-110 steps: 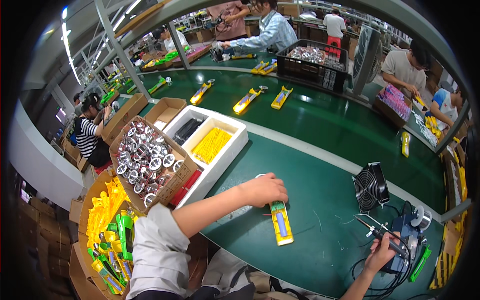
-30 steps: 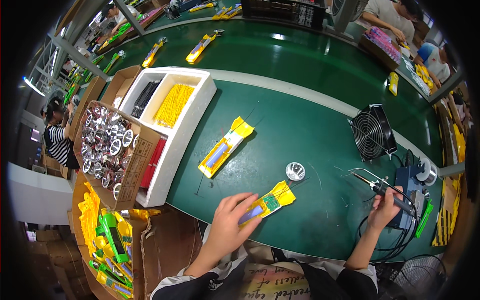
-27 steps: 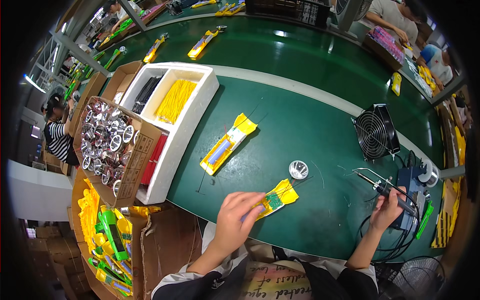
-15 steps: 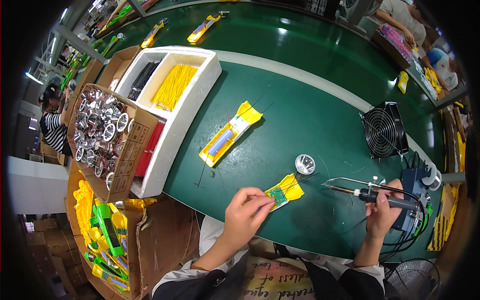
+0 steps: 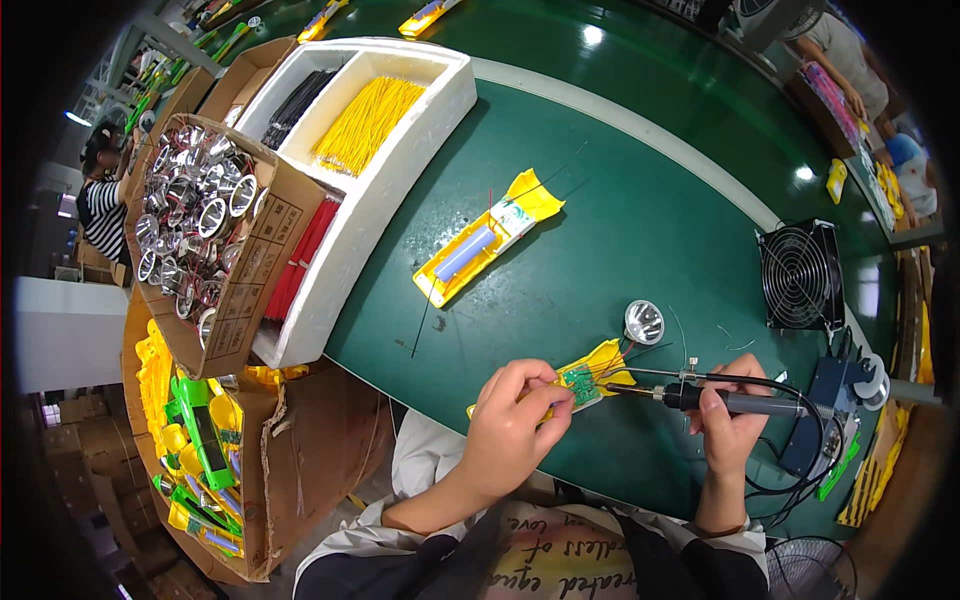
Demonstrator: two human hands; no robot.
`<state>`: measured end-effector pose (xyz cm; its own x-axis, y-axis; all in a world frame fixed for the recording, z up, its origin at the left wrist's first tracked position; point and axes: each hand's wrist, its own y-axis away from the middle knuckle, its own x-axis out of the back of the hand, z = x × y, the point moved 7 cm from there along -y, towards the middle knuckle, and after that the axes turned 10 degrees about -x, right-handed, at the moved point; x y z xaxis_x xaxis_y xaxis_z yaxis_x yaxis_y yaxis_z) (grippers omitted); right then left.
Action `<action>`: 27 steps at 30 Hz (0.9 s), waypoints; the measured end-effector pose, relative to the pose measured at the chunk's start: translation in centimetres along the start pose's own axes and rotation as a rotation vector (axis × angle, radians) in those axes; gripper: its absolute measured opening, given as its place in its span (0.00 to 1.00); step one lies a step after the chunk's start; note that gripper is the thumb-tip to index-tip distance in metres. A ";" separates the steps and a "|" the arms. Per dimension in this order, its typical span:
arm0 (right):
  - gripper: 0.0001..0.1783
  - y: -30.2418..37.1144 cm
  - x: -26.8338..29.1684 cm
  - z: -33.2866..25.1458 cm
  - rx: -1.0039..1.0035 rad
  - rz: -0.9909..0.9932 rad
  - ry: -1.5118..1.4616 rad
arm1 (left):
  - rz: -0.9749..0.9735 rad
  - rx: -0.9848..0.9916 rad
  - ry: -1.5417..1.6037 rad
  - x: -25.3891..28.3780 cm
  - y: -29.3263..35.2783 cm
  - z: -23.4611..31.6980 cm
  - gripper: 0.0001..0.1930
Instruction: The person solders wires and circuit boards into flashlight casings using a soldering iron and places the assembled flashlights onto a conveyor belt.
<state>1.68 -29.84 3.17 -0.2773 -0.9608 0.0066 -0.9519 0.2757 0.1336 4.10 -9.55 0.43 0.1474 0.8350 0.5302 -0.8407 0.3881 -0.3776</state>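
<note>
My right hand (image 5: 728,412) grips a soldering iron (image 5: 752,402) with a thin metal solder-feed tube above it. Its tip is at the edge of a small green circuit board (image 5: 580,384). That board sits in a yellow plastic flashlight housing (image 5: 604,362), from which wires stick out. My left hand (image 5: 520,425) is over the housing's near end, thumb and fingers pinched beside the board. What lies between those fingertips is too small to make out. Just beyond the housing rests a silver reflector cup (image 5: 644,322) with thin wires.
Farther left lies another yellow housing (image 5: 520,210) with a purple battery cell (image 5: 465,252). A white foam box (image 5: 400,180) of wires and a carton of reflectors (image 5: 240,290) stand left. At right are a black fan (image 5: 800,275) and a blue soldering unit (image 5: 818,425).
My right hand has brought the soldering iron leftward, its tip now at the circuit board. My left hand keeps its pinch there. The whole view has shifted slightly.
</note>
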 end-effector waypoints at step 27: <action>0.08 -0.2 -0.6 1.0 -0.026 -0.031 0.030 | 0.043 0.006 -0.074 -0.3 0.0 0.2 0.08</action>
<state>1.93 -29.31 2.15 -0.2429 -0.9695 0.0318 -0.9562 0.2448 0.1602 3.92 -9.84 0.41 0.0723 0.8199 0.5680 -0.8485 0.3499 -0.3970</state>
